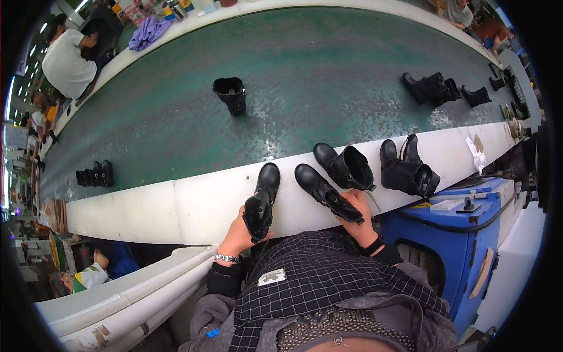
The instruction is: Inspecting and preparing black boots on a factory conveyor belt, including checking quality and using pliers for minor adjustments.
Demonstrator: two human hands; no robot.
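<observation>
My left hand (237, 237) is closed around the shaft of a black ankle boot (267, 186), whose toe points away from me on the white ledge. To its right, my right hand (362, 216) grips the top of a second black boot (314, 183), toe slanting away to the left. Just beyond that one stands another black boot (340, 164), its opening facing me. Further right, a pair of black boots (406, 167) rests together on the ledge. Part of my fingers on both hands is hidden behind the boots.
Beyond the white ledge (152, 205) runs a green conveyor belt (164, 135) carrying a lone boot (232, 97), several boots (431, 88) at far right and small boots (99, 174) at left. A blue machine (451, 229) stands at my right. A person (70, 61) sits at far left.
</observation>
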